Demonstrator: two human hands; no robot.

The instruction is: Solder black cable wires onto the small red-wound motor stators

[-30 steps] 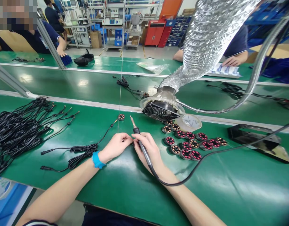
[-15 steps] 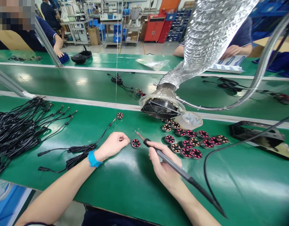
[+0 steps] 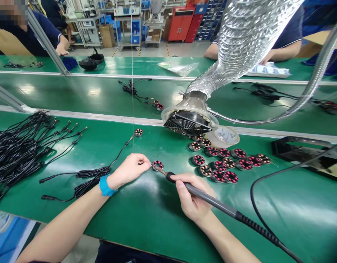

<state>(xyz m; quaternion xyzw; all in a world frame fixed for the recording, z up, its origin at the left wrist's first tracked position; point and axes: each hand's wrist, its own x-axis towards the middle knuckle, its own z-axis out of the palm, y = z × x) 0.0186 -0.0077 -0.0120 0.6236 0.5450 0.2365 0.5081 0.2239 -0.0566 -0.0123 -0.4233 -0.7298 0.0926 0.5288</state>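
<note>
My right hand grips a soldering iron like a pen. Its tip reaches a small round motor stator with dark red windings, lying on the green bench. Just left of that stator, my left hand, a blue band on its wrist, is closed in a pinch. A thin strand of solder wire hangs from above down to this hand; its end between the fingertips is hard to make out. Behind the left hand lies another stator joined to a black cable.
Coiled black cables lie beside my left forearm, and a big cable heap at far left. Several stators cluster right of centre. A fume extractor on a foil duct hangs above. A black metal holder stands right. Co-workers sit opposite.
My right hand has brought the soldering iron down and slightly left, so its tip now meets the stator. The left hand keeps its pinch. The view has shifted a little.
</note>
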